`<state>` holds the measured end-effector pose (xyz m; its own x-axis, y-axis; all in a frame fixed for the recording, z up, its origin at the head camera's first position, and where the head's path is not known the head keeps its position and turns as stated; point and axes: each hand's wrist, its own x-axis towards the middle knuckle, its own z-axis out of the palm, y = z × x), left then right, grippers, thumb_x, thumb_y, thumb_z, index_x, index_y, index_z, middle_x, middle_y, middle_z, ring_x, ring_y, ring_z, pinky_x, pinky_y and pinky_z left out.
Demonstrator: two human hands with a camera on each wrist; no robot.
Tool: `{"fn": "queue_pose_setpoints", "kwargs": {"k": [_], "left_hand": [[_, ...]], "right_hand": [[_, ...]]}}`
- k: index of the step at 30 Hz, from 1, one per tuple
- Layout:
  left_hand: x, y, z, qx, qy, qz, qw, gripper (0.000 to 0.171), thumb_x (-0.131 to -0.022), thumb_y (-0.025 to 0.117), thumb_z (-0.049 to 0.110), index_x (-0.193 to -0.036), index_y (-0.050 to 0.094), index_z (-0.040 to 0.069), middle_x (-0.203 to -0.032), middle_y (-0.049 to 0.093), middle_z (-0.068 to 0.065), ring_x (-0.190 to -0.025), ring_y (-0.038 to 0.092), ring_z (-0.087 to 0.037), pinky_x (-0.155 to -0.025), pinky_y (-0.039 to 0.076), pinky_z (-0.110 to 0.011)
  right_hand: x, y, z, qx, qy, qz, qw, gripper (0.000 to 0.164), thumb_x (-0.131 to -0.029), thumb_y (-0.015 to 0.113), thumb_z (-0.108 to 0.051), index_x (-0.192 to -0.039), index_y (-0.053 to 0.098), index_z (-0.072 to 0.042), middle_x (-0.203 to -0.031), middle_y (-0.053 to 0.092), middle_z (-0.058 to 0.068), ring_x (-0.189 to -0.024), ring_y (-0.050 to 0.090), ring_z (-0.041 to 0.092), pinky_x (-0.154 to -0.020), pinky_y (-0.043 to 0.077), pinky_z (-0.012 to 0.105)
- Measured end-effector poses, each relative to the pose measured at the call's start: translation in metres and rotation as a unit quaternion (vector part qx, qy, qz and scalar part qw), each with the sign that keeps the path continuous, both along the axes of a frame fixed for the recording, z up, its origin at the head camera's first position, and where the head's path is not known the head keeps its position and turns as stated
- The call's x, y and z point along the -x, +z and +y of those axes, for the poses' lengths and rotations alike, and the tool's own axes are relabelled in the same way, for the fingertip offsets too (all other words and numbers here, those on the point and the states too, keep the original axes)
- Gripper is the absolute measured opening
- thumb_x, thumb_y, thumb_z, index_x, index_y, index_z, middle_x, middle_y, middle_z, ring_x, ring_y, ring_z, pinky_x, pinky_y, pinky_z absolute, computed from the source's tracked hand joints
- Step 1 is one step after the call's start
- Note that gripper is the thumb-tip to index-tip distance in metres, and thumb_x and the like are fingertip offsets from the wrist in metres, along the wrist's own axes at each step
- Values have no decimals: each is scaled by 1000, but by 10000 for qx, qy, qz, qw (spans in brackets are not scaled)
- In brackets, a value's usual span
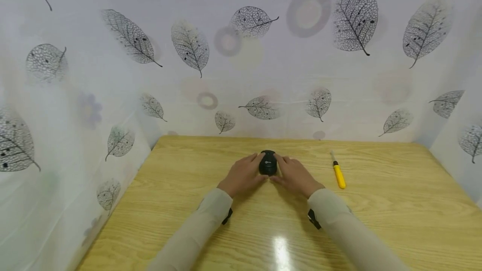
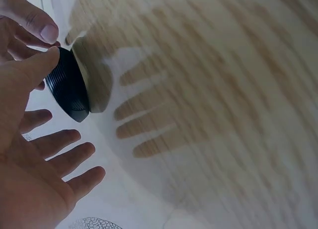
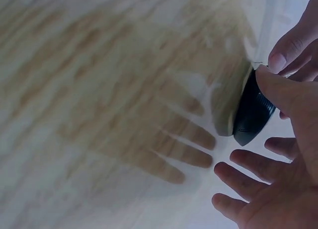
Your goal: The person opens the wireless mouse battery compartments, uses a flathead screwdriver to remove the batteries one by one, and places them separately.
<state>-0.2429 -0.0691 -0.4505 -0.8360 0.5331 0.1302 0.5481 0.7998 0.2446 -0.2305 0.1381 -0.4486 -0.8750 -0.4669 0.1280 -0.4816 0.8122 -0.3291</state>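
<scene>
A black computer mouse [image 1: 268, 163] with a pale logo lies near the far edge of the table, between both hands. My left hand [image 1: 242, 175] is on its left side, thumb at the near end. In the left wrist view, the thumb [image 2: 44, 60] meets the mouse [image 2: 69, 90] while the other fingers stretch out straight and spread. Mirroring it from the right side is my right hand [image 1: 295, 175]. Its thumb [image 3: 271, 80] meets the mouse [image 3: 253, 112] too, and its other fingers reach out spread. The two thumb tips nearly meet.
Right of the hands lies a screwdriver [image 1: 339, 175] with a yellow handle, its shaft pointing at the far edge. A glossy wood-grain table [image 1: 188, 156] carries everything. Leaf-patterned sheeting [image 1: 260, 66] rises behind the table and along both sides.
</scene>
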Motion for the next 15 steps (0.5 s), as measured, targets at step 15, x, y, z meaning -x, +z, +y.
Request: {"fn": "queue_pose_setpoints", "kwargs": {"k": [15], "left_hand": [[4,-6,9,257,30,-96,9996,73,-97,69,40,-155,39,6,-142,58,-14,-124,60,-29,-107,47,-43]], "right_hand": [[7,-6,0,91,157,-139,9997,66,-98,70,-22,-148,40,9,-139,54,31,-123,54,48,-110,39,59]]}}
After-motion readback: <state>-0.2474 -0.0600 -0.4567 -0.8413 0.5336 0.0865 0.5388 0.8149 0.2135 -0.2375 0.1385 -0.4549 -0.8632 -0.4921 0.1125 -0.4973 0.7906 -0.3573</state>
